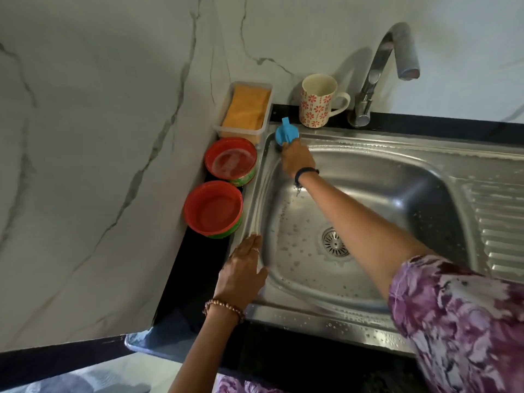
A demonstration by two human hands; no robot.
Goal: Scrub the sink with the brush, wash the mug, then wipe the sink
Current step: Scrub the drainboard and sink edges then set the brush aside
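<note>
Near the upper middle of the frame, the right hand (297,160) reaches across the stainless sink (368,188) to its far left corner, its grip closed around a blue scrub brush (287,133). The brush head sticks out just above the knuckles and seems to press on the sink's rim, though the bristles are hidden. The left hand (241,272) lies flat with straight fingers on the sink's left rim, lower centre, holding nothing. The flowered mug (319,101) stands upright on the black counter (198,268) just right of the brush, beside the tap (380,72).
</note>
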